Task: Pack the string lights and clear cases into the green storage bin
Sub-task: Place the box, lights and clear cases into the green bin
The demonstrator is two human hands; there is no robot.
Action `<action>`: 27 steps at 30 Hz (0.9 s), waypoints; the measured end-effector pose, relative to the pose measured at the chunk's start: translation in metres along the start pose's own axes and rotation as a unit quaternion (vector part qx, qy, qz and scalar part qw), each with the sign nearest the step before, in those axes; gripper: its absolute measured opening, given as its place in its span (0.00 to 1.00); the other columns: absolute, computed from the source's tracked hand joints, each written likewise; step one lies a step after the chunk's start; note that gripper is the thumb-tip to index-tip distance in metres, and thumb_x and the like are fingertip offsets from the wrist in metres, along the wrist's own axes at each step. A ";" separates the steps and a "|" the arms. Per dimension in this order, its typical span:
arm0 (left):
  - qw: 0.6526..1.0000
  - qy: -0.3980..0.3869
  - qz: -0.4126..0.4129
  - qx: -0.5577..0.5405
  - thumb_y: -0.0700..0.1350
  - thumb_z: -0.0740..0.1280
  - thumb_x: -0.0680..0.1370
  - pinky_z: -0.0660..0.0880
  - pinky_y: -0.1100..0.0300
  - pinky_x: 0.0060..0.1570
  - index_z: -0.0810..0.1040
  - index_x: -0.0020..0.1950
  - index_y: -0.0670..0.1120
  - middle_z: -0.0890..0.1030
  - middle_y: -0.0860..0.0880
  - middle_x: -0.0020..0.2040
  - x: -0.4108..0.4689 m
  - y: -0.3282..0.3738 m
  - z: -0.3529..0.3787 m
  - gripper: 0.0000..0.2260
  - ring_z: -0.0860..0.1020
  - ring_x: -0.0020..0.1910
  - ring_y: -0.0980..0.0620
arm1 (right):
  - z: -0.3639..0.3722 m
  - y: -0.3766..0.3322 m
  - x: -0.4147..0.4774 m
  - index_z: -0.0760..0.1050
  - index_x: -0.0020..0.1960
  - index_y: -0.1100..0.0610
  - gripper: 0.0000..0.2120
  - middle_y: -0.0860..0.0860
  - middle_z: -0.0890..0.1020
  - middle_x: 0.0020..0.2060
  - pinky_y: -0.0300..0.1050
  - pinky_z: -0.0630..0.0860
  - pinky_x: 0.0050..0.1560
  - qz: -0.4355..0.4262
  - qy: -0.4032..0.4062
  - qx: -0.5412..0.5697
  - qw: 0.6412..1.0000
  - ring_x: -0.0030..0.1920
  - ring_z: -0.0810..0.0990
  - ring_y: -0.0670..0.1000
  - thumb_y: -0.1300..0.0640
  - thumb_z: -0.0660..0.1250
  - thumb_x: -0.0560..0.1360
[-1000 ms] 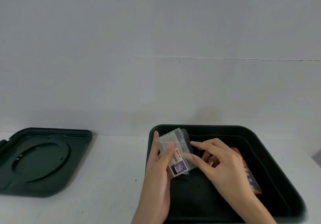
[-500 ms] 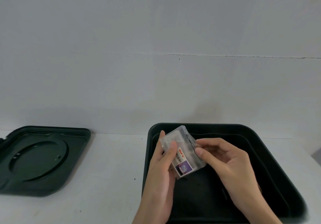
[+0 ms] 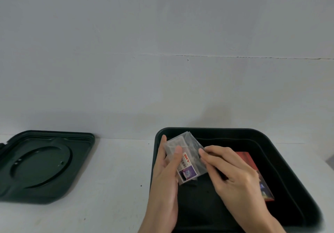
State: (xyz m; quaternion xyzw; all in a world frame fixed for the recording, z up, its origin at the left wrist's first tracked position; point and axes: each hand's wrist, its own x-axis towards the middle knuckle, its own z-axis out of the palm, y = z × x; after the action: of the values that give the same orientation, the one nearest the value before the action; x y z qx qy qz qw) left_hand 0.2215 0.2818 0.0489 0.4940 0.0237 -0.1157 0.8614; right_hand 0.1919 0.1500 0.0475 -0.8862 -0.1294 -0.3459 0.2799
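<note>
Clear case with a printed label is over the left part of the green storage bin. Our left hand grips it, thumb curled on its front; our right hand pinches its right edge. A red pack lies inside the bin.

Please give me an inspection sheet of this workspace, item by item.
Surface: white table, few dark specks.
Job's things: clear case held tilted over the green storage bin; red package lies inside, right side.
Clutter: lid flat on the table, left of the bin, apart.
Grippers: left hand holds the case; right hand pinches its right edge.
Cables: nothing seen.
Surroundings: plain grey wall, thin horizontal line.
</note>
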 end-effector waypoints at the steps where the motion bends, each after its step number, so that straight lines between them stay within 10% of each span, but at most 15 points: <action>1: 1.000 0.001 0.002 0.002 0.48 0.70 0.69 0.76 0.45 0.57 0.63 0.72 0.55 0.81 0.46 0.58 0.000 -0.001 -0.001 0.33 0.81 0.53 0.47 | 0.000 0.000 0.001 0.82 0.52 0.60 0.10 0.49 0.82 0.48 0.28 0.72 0.54 -0.002 -0.006 0.002 1.000 0.50 0.77 0.40 0.56 0.67 0.74; 7: 1.000 0.003 0.011 0.020 0.64 0.78 0.50 0.77 0.46 0.56 0.64 0.72 0.54 0.79 0.45 0.61 0.002 0.000 -0.004 0.53 0.81 0.55 0.48 | -0.003 0.000 0.003 0.78 0.58 0.55 0.15 0.42 0.80 0.55 0.28 0.71 0.57 0.025 -0.034 0.128 0.991 0.59 0.75 0.38 0.55 0.62 0.74; 12: 1.000 0.007 0.013 0.005 0.50 0.69 0.70 0.75 0.45 0.59 0.65 0.71 0.52 0.79 0.45 0.61 0.002 0.000 -0.002 0.30 0.80 0.56 0.47 | -0.004 0.000 0.003 0.77 0.58 0.52 0.14 0.40 0.79 0.55 0.26 0.70 0.56 0.040 -0.042 0.154 0.986 0.59 0.75 0.37 0.55 0.61 0.74; 19: 1.000 0.007 0.001 0.000 0.52 0.72 0.70 0.76 0.45 0.57 0.65 0.71 0.54 0.79 0.46 0.61 0.001 0.000 -0.001 0.31 0.80 0.56 0.47 | -0.004 0.004 0.001 0.81 0.53 0.52 0.15 0.39 0.82 0.50 0.25 0.72 0.51 0.095 -0.048 0.163 0.981 0.55 0.78 0.36 0.68 0.70 0.71; 27: 1.000 0.008 0.003 -0.002 0.49 0.69 0.73 0.75 0.45 0.58 0.66 0.70 0.50 0.79 0.43 0.60 -0.002 0.001 0.001 0.27 0.80 0.55 0.45 | -0.008 -0.002 0.003 0.75 0.63 0.43 0.18 0.41 0.81 0.51 0.27 0.74 0.47 0.096 -0.047 0.220 0.970 0.50 0.81 0.42 0.53 0.66 0.73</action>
State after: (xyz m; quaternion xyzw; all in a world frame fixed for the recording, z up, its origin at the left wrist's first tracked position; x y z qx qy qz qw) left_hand 0.2194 0.2819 0.0502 0.4930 0.0296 -0.1095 0.8626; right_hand 0.1888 0.1471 0.0546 -0.8265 -0.1297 -0.2384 0.4933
